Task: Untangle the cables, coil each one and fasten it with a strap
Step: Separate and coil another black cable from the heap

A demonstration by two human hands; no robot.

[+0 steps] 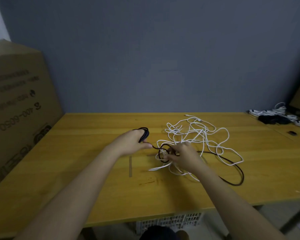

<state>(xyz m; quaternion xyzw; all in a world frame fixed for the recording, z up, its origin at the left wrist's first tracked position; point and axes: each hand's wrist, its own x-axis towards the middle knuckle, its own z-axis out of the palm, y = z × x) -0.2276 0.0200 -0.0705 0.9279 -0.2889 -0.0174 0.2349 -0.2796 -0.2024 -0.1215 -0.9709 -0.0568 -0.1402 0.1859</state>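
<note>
Head view: the left hand (132,142) grips a small coil of black cable (144,134) above the counter (87,179). The right hand (184,155) pinches a loop of the same cable beside the tangle of white cables (200,135). The black cable's free length curves across the counter to the right.

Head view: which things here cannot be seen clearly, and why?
- Black cable: where it passes the right hand, the fingers hide the grip.
- Far-right cable pile: cut by the frame edge, too small to count.
- Cardboard box print: blurred, unreadable.
</note>
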